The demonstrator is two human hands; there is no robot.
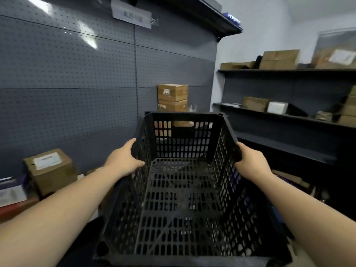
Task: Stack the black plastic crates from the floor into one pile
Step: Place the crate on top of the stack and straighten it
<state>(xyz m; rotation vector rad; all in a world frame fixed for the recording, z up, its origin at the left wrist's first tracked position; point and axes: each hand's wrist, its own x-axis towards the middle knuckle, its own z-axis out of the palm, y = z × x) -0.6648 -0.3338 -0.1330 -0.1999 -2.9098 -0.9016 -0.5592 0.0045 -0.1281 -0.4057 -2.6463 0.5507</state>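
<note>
A black perforated plastic crate fills the middle of the head view, held up in front of me with its open top tilted toward the camera. My left hand grips the crate's left wall near the rim, fingers curled over the edge. On the opposite side my right hand clasps the right wall at about the same height. The inside of the crate holds nothing. No other black crate or pile shows; the floor below is hidden by the crate.
A grey pegboard wall stands to the left and ahead. Cardboard boxes are stacked behind the crate, another box sits low on the left. Dark shelves with boxes run along the right.
</note>
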